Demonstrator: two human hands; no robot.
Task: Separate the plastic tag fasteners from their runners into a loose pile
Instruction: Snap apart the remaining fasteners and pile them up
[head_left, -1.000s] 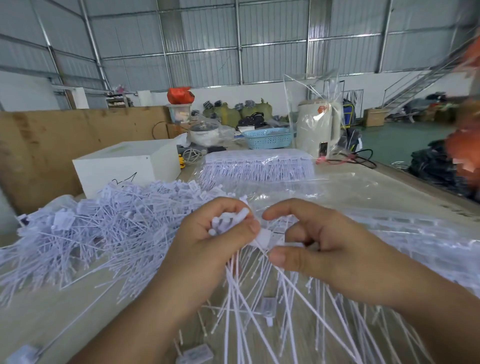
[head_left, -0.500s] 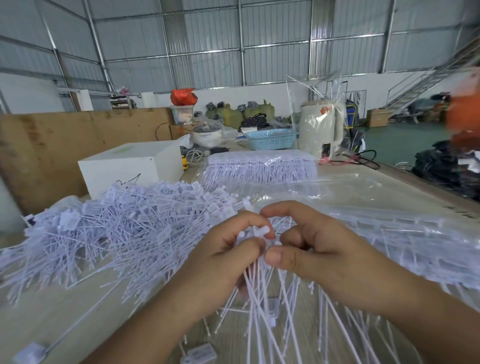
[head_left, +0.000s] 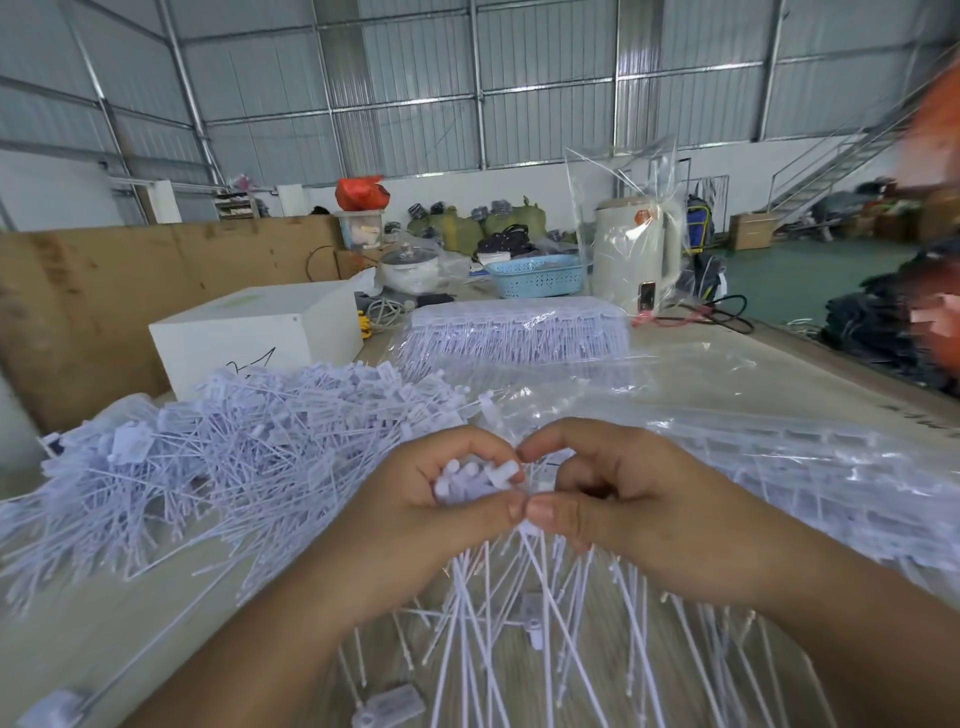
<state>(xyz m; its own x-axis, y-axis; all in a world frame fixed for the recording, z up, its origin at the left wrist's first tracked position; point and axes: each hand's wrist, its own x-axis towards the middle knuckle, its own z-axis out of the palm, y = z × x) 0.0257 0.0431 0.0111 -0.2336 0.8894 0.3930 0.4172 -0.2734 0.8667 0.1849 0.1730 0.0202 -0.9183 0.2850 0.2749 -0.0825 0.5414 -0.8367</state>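
The left hand (head_left: 415, 525) is gripping a bundle of tag fasteners (head_left: 470, 480) in curled fingers while the right hand (head_left: 634, 514) is pinching one at its head, probably twisting it off for the loose pile (head_left: 249, 447) lying leftward on the surface (head_left: 130, 623), a clear bag (head_left: 514, 332) holding more behind.
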